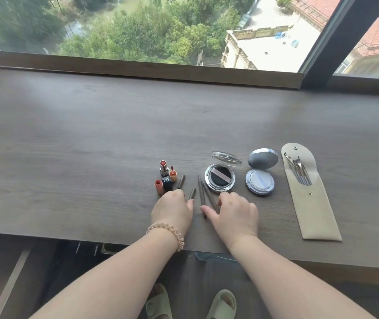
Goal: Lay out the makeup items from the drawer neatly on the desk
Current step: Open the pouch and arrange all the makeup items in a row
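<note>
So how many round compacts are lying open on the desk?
2. The black-puff compact with a clear lid lies just beyond the right hand; the silver cushion compact lies right of it, beside the beige tool pouch. None seem hidden.

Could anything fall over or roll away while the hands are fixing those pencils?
Maybe. The upright open red lipstick stands in a tight cluster right by the left hand, so a nudge could tip it and smear the dark wooden desk. The thin brown makeup pencils under the right hand are round and lie near the desk's front edge, so they might roll off. The round compact with the clear lid is open, leaving its puff exposed.
</note>
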Action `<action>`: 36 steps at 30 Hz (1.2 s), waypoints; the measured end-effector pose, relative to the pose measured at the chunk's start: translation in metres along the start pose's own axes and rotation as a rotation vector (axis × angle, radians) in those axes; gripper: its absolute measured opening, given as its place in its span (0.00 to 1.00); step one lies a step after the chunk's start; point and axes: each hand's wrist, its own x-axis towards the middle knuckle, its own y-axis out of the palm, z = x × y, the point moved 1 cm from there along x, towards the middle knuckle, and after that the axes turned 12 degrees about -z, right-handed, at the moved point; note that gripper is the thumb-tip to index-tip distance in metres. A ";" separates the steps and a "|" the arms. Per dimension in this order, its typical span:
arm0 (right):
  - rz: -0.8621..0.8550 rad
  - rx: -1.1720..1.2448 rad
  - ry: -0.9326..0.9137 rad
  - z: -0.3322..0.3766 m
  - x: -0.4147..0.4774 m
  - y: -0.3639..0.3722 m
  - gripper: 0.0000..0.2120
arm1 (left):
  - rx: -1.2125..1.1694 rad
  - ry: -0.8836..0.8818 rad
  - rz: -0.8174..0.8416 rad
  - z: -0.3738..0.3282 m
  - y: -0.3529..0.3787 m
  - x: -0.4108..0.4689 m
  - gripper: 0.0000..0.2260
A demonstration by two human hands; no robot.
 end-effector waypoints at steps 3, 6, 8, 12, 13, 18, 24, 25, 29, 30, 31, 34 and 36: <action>0.109 0.057 0.078 -0.001 0.003 -0.001 0.24 | 0.058 -0.026 0.016 -0.005 0.003 0.003 0.12; 0.154 0.115 0.113 0.000 0.002 -0.004 0.24 | 0.070 -0.033 0.011 -0.008 0.006 0.006 0.11; 0.195 0.156 0.143 0.002 0.002 -0.006 0.21 | 0.060 -0.029 -0.007 -0.010 0.006 0.008 0.10; 0.227 0.184 0.177 0.010 0.007 -0.005 0.16 | -0.004 0.028 -0.091 -0.014 0.006 0.007 0.09; 0.231 0.190 0.195 0.011 0.008 -0.004 0.15 | -0.002 0.048 -0.103 -0.015 0.006 0.007 0.11; 0.244 0.192 0.218 0.010 0.009 -0.005 0.14 | 0.104 0.073 -0.072 -0.017 0.013 0.009 0.17; 0.295 0.201 0.218 0.002 0.002 -0.009 0.12 | 0.080 0.018 -0.045 -0.018 0.011 0.011 0.09; 0.311 0.203 0.219 0.000 0.001 -0.010 0.12 | 0.070 0.004 -0.046 -0.017 0.010 0.011 0.08; 0.375 0.214 0.238 -0.009 -0.004 -0.012 0.10 | 0.039 -0.048 -0.051 -0.016 0.011 0.007 0.05; 0.385 0.218 0.243 -0.011 -0.005 -0.013 0.09 | 0.033 -0.067 -0.044 -0.016 0.011 0.006 0.06; 0.392 0.222 0.248 -0.015 -0.006 -0.014 0.08 | 0.025 -0.088 -0.028 -0.018 0.011 0.006 0.07; 0.417 0.214 0.216 -0.019 -0.007 -0.016 0.05 | 0.048 -0.160 0.073 -0.018 0.011 0.009 0.09; 0.428 0.202 0.180 -0.023 -0.008 -0.019 0.04 | 0.112 -0.131 0.145 -0.019 0.012 0.011 0.10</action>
